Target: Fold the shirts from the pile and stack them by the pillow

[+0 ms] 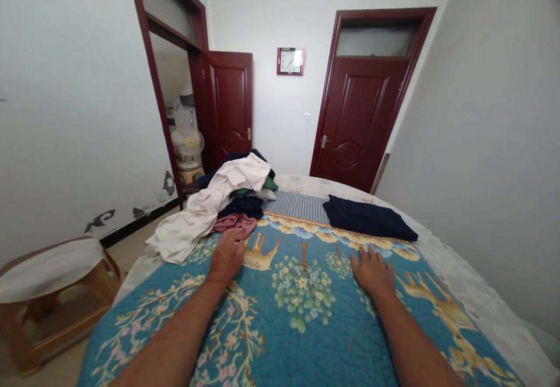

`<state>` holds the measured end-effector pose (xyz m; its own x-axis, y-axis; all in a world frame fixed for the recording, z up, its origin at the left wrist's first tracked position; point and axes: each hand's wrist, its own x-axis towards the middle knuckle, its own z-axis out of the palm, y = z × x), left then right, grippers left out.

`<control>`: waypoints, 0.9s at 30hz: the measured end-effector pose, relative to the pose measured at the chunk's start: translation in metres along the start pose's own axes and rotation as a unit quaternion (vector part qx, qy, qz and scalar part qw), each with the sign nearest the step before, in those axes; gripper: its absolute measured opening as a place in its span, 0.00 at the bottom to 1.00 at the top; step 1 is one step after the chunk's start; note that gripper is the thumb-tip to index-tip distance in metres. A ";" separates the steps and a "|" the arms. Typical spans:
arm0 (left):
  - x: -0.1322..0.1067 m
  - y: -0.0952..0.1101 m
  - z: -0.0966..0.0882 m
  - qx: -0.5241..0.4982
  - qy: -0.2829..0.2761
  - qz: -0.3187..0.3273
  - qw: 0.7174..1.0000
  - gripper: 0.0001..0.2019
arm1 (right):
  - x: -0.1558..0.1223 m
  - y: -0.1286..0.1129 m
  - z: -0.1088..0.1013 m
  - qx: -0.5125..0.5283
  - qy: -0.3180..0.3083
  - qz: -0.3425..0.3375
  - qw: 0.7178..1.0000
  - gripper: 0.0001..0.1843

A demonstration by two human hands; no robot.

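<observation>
My left hand (pixel 226 257) lies on the blue flowered bed cover (pixel 301 317), fingers stretched toward a pink garment (pixel 236 222) at the foot of a heap of clothes (pixel 227 197). A long cream garment (pixel 196 215) drapes off that heap to the left. My right hand (pixel 371 271) rests flat on the cover with fingers spread and holds nothing. Beyond it lies a folded dark navy garment (pixel 367 218).
A low wooden stool (pixel 48 282) stands on the floor at the left. An open dark red door (pixel 228 107) leads to a side room with a fan (pixel 188 142). A closed dark red door (pixel 363 122) and a wall clock (pixel 290 61) are at the back.
</observation>
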<state>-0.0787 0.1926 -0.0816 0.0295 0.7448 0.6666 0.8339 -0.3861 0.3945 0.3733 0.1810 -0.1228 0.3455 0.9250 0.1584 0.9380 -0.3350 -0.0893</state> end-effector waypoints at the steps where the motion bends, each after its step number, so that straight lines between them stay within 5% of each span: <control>1: 0.003 -0.010 -0.009 0.009 0.033 -0.028 0.999 0.17 | -0.006 0.000 0.000 -0.006 0.000 -0.007 1.000 0.36; 4: 0.010 -0.037 -0.028 0.037 0.104 -0.107 0.988 0.19 | -0.019 0.001 -0.001 -0.021 -0.001 -0.030 0.999 0.34; 8: 0.018 -0.059 -0.036 0.072 0.131 -0.160 0.976 0.22 | -0.028 0.003 0.000 -0.039 0.022 -0.039 0.998 0.33; 14: 0.037 -0.077 -0.032 0.194 0.049 -0.205 0.958 0.29 | -0.032 0.010 0.008 -0.040 0.048 -0.055 0.997 0.32; 18: 0.046 -0.083 -0.037 0.217 0.005 -0.212 0.953 0.20 | -0.028 0.019 0.015 -0.034 0.064 -0.065 0.995 0.33; 23: 0.065 -0.065 -0.047 0.105 0.039 -0.215 0.970 0.13 | -0.027 0.023 0.019 -0.017 0.071 -0.068 0.995 0.33; 27: 0.083 -0.017 -0.052 -0.033 0.003 -0.187 0.982 0.09 | -0.030 0.017 0.012 0.035 0.097 -0.067 0.992 0.30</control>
<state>-0.1192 0.2329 0.0002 -0.2766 0.8377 0.4709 0.7482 -0.1198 0.6525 0.3781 0.1499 -0.1404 0.2232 0.9058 0.3602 0.9739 -0.1914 -0.1222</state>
